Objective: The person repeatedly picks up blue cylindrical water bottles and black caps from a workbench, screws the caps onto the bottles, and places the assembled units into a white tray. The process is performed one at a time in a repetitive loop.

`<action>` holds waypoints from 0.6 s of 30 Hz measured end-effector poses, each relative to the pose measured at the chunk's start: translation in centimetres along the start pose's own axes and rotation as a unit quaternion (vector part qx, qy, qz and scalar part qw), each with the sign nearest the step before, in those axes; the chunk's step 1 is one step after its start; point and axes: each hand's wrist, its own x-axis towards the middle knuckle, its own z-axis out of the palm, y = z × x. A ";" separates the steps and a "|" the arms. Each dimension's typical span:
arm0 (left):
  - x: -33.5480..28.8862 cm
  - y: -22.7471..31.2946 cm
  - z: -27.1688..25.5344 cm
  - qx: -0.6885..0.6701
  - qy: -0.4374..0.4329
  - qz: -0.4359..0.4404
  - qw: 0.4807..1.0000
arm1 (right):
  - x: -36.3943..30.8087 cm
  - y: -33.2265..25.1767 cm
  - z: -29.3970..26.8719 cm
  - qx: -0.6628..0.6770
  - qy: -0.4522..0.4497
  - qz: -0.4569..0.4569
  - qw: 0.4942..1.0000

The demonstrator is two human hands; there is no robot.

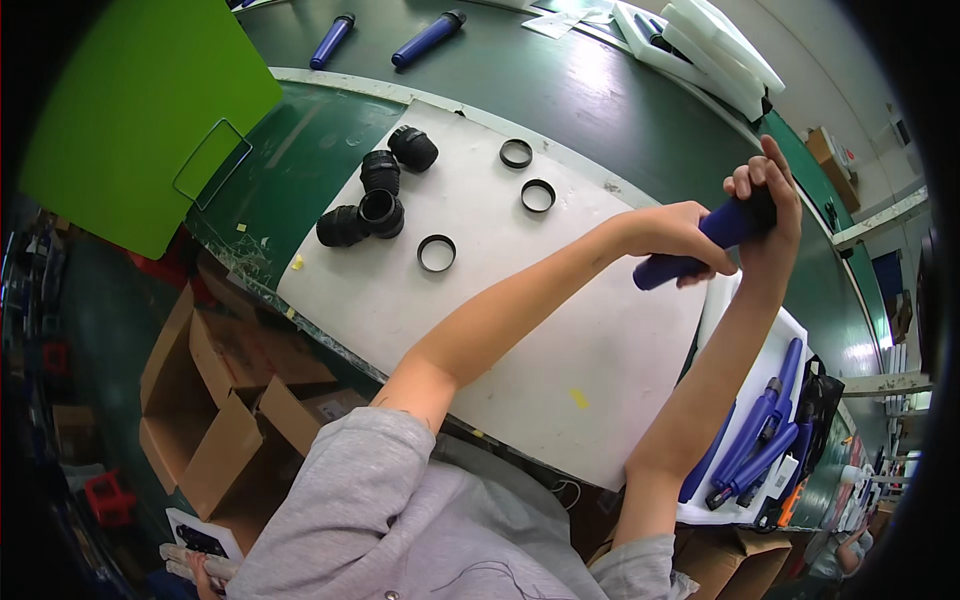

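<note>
Over the right side of the white board [520, 330], both my hands hold one dark blue tube [733, 222], tilted with its upper right end raised. My left hand [678, 232] is wrapped round its lower part. My right hand [784, 205] grips the black upper end, index finger pointing up; the fingers partly hide that end. On the board lie several black ribbed caps [381, 172] in a cluster at the left. Three thin black rings, a near one [436, 254], a middle one [538, 196] and a far one [516, 153], lie apart.
A white foam tray [715, 514] with several blue tubes [750, 435] stands at the right. Two more blue tubes [430, 38] lie on the dark green surface behind. A green panel [140, 110] rises at the left; open cardboard boxes [225, 440] stand below.
</note>
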 end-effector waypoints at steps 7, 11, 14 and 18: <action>0.3 0.1 2.2 -0.023 0.099 0.012 0.995 | 0.2 -0.6 -0.1 -0.037 0.051 0.017 0.998; 0.4 1.0 2.5 0.087 0.152 0.051 0.983 | 0.0 -1.4 1.1 -0.087 0.116 -0.018 0.989; 0.5 0.9 1.8 0.063 0.123 0.033 0.990 | 0.1 -1.3 1.5 -0.105 0.096 -0.025 0.990; 1.5 0.1 0.8 -0.064 0.202 0.111 0.971 | 0.4 -0.5 0.7 -0.195 0.106 0.001 0.975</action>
